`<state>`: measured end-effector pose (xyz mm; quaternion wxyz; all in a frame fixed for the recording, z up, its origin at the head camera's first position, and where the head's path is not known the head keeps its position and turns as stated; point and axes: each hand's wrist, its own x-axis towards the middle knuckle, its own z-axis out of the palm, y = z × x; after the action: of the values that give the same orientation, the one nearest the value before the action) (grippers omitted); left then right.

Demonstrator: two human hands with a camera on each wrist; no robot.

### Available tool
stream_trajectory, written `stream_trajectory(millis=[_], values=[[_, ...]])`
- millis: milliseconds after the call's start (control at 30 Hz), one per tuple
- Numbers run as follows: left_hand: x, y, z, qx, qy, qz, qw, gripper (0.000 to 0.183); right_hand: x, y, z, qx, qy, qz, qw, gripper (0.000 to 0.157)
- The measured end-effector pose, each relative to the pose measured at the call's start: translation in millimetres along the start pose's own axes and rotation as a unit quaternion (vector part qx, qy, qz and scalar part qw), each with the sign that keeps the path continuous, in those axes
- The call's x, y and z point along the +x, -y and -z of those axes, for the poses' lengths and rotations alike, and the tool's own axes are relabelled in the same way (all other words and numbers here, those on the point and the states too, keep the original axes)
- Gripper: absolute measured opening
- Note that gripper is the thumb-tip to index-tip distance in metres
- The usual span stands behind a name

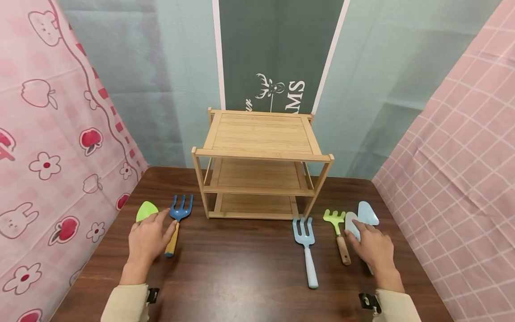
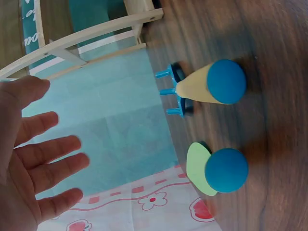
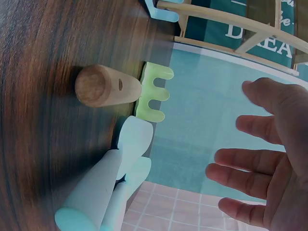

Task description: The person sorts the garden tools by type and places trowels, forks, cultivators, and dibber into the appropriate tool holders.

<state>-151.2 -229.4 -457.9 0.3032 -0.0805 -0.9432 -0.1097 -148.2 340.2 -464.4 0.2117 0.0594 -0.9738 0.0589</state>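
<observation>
My left hand (image 1: pixel 147 237) hovers with spread, relaxed fingers above a green hand trowel (image 1: pixel 146 210), hiding most of its handle. Just right of it lies a blue hand fork (image 1: pixel 181 211) with a yellow handle. In the left wrist view, the blue handle ends of the fork (image 2: pixel 226 82) and the trowel (image 2: pixel 226 170) face the camera, apart from the fingers. My right hand (image 1: pixel 374 246), fingers loose, is over a grey-blue trowel (image 1: pixel 352 223) and a light blue trowel (image 1: pixel 367 213). Both trowels (image 3: pixel 136 144) lie side by side in the right wrist view, away from the fingers.
A three-tier wooden rack (image 1: pixel 261 154) stands at the table's back middle. A light blue hand fork (image 1: pixel 305 237) lies before its right leg, with a green hand rake (image 1: pixel 335 221) with wooden handle beside it. Fabric curtains (image 1: pixel 462 156) enclose the brown table (image 1: pixel 241 268).
</observation>
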Motion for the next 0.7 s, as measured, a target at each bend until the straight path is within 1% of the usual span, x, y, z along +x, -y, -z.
stream_trajectory(millis=[67,133,233,300,367,400,467,533,567,600,700], values=[[0.9,0.0,-0.6,0.001,-0.020,-0.010,0.9997,0.042,0.3,0.3,0.0,0.001,0.001,0.001,1.000,0.042],[2.3,-0.4,-0.9,0.000,-0.032,-0.017,0.9994,0.041,0.8,0.1,-0.1,0.001,0.003,0.000,1.000,0.043],[5.8,-2.9,-1.1,-0.011,-0.025,-0.014,0.9995,0.041,1.1,0.1,0.4,0.009,0.014,-0.009,1.000,0.045],[9.0,-5.9,0.2,-0.023,0.000,-0.004,0.9997,0.042,0.1,1.3,0.9,0.023,0.033,-0.025,0.999,0.046],[12.3,-9.3,3.5,-0.043,0.044,0.019,0.9979,0.044,-2.0,3.6,1.2,0.049,0.053,-0.044,0.996,0.049],[13.9,-10.7,5.8,-0.054,0.072,0.035,0.9954,0.046,-3.5,5.0,1.0,0.067,0.063,-0.057,0.994,0.051],[17.0,-13.0,11.0,-0.073,0.123,0.070,0.9872,0.048,-6.7,8.8,0.2,0.107,0.074,-0.083,0.988,0.053],[19.8,-14.2,16.0,-0.091,0.161,0.101,0.9776,0.051,-10.8,12.9,-1.1,0.145,0.070,-0.106,0.981,0.053],[21.2,-14.5,18.1,-0.097,0.174,0.111,0.9735,0.052,-13.0,14.9,-2.1,0.164,0.063,-0.117,0.978,0.052],[22.6,-14.8,19.7,-0.102,0.180,0.120,0.9710,0.053,-15.3,17.0,-3.1,0.181,0.054,-0.129,0.973,0.051],[26.1,-16.9,22.3,-0.118,0.174,0.153,0.9656,0.053,-22.7,24.0,-6.1,0.225,0.018,-0.163,0.961,0.046]])
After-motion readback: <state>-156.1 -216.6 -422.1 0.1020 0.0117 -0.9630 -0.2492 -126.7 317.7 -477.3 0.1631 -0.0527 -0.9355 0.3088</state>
